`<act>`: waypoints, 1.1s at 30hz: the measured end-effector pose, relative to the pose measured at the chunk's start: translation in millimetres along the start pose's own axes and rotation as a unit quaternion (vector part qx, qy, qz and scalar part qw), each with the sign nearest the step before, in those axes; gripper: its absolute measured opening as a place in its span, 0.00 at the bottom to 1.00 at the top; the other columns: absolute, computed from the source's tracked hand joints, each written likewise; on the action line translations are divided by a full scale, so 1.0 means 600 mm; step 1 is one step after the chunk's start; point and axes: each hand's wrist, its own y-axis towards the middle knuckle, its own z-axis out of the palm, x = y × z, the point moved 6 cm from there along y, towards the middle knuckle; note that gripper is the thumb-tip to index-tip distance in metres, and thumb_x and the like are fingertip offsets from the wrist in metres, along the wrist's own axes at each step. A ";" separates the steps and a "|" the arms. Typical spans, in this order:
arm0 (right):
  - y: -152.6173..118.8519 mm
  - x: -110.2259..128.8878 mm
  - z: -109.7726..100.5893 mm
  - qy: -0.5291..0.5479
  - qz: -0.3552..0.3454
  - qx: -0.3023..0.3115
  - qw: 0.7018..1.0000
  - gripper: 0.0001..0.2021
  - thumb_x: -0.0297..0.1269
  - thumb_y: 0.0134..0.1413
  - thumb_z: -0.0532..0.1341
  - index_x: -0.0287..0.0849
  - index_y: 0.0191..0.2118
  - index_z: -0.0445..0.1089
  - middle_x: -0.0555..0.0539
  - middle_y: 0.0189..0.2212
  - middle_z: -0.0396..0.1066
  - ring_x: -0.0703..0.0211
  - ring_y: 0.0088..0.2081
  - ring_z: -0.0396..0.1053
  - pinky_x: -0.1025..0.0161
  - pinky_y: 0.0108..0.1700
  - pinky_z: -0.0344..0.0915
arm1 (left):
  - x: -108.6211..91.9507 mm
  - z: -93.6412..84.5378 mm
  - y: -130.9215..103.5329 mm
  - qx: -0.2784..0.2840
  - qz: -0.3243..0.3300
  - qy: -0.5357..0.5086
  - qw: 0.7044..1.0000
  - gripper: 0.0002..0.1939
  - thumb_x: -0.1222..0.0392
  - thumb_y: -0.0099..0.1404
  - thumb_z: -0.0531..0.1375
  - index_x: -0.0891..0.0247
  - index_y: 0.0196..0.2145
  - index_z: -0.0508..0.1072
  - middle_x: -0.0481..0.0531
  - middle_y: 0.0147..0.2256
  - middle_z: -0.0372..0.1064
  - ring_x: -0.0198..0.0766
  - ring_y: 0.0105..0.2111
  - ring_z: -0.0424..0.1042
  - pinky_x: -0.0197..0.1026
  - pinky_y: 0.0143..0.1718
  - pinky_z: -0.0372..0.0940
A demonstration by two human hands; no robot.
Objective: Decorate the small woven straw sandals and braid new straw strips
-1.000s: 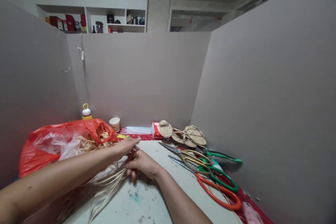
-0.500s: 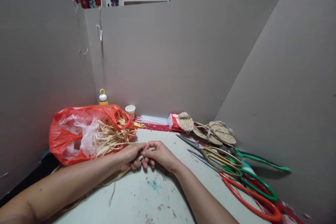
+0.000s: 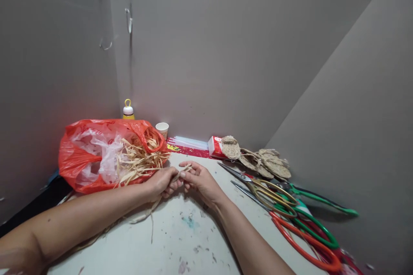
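Observation:
Both my hands meet over the middle of the table, pinching one short length of twisted straw cord. My left hand is closed around its lower end, and my right hand grips the upper end between thumb and fingers. Loose straw strands trail from under my left hand across the tabletop and along my forearm. Left of the hands, a red plastic bag lies on its side, with a bundle of dry straw strips spilling from its mouth.
On the right lie gold-handled scissors, red-handled scissors and green-handled pliers. Behind them are woven straw pieces beside a red-and-white packet. A paper cup and a yellow bottle stand at the back. Grey partitions surround the table.
The view has tilted down slightly. My right hand has shifted its grip, and more cord now shows above the fingers. The loose strands under my left hand have moved a little right.

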 end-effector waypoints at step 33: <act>-0.015 -0.001 -0.003 -0.022 -0.061 -0.114 0.991 0.15 0.49 0.46 0.66 0.40 0.25 0.69 0.56 0.19 0.60 0.71 0.17 0.51 0.70 0.19 0.56 | -0.049 0.000 -0.005 -0.040 0.275 0.167 0.946 0.17 0.50 0.66 0.50 0.64 0.26 0.63 0.42 0.20 0.55 0.29 0.20 0.53 0.34 0.24 0.51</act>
